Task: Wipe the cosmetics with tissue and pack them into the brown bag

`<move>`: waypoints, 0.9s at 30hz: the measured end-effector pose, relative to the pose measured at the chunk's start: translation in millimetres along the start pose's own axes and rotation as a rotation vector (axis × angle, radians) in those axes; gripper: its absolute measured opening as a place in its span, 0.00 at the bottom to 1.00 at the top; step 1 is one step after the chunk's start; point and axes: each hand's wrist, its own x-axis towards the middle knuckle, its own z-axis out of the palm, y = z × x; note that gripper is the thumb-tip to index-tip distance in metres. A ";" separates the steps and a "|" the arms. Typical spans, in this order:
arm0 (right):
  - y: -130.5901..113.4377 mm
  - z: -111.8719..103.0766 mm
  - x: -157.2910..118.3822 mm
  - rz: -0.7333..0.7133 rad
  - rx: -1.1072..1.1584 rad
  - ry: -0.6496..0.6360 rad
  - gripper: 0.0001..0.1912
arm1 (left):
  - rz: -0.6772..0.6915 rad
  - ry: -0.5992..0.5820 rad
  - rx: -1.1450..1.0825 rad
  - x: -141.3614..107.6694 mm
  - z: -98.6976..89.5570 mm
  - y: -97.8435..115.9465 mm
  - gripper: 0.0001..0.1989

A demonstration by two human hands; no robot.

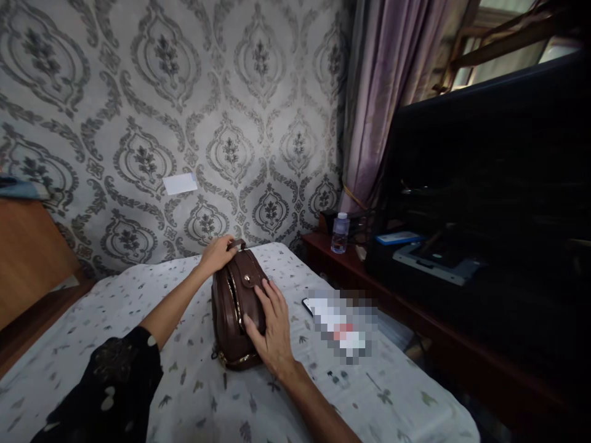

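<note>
A brown leather handbag (pixel 229 303) with gold zippers lies on a white leaf-patterned sheet (pixel 194 394). At its far end, my left hand (pixel 217 254) is closed on the top beside the short handle (pixel 237 244); the fingertips are partly hidden. My right hand (pixel 276 326) lies with fingers spread over the bag's right side, its thumb near a zipper that gapes slightly. A small flap with a metal clasp (pixel 248 279) shows above the right fingers. What is inside the bag cannot be seen.
Right of the bag lies a phone (pixel 308 306), mostly blurred out. A plastic bottle (pixel 340 235) stands on a dark red stand (pixel 318 246) before a large black screen (pixel 471 172). A patterned wall (pixel 221 111) rises behind; wooden furniture (pixel 32 258) is at left.
</note>
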 end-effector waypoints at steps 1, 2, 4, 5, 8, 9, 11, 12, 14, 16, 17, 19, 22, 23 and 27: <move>0.2 -0.2 0.0 0.000 0.003 -0.002 0.28 | 0.019 -0.023 -0.008 5.9 1.3 3.7 0.17; 0.4 -0.6 0.0 -0.001 0.007 -0.002 0.27 | 0.033 -0.045 -0.017 11.7 3.4 7.3 0.19; 0.9 -1.3 0.1 -0.003 0.016 -0.003 0.27 | 0.048 -0.082 -0.033 21.5 8.9 13.5 0.17; 1.1 -1.7 0.2 -0.005 0.020 -0.001 0.27 | 0.047 -0.093 -0.039 25.3 11.8 15.9 0.14; 1.3 -2.7 0.7 -0.008 0.025 0.005 0.26 | 0.014 -0.082 -0.046 31.8 18.8 19.4 0.07; 1.2 -2.8 1.0 -0.008 0.024 0.005 0.26 | -0.004 -0.065 -0.047 32.6 20.4 19.4 0.07; 0.8 -3.1 1.5 -0.005 0.023 0.001 0.25 | -0.033 -0.029 -0.051 33.2 22.7 18.5 0.08; 0.6 -3.1 1.8 -0.002 0.022 -0.001 0.25 | -0.043 -0.013 -0.055 33.2 23.4 17.8 0.07; 0.2 -3.3 2.3 0.002 0.022 -0.005 0.25 | -0.051 0.010 -0.072 32.8 23.9 16.7 0.08; 0.0 -3.7 2.7 0.006 0.021 -0.014 0.24 | -0.045 0.023 -0.098 31.8 22.9 16.2 0.08; -0.1 -4.0 3.0 0.008 0.019 -0.022 0.24 | -0.036 0.026 -0.116 31.0 21.8 16.3 0.09; -0.4 -4.8 3.4 0.018 0.013 -0.042 0.23 | -0.006 0.028 -0.160 28.2 18.6 16.8 0.10; -0.7 -5.6 3.7 0.030 -0.005 -0.068 0.23 | 0.063 0.013 -0.241 20.8 13.0 17.7 0.12; -0.8 -5.7 3.7 0.030 -0.012 -0.074 0.24 | 0.088 0.000 -0.270 17.8 11.3 17.6 0.13; -0.4 -5.0 3.4 0.026 -0.036 -0.075 0.23 | 0.160 -0.068 -0.378 8.7 5.1 13.2 0.15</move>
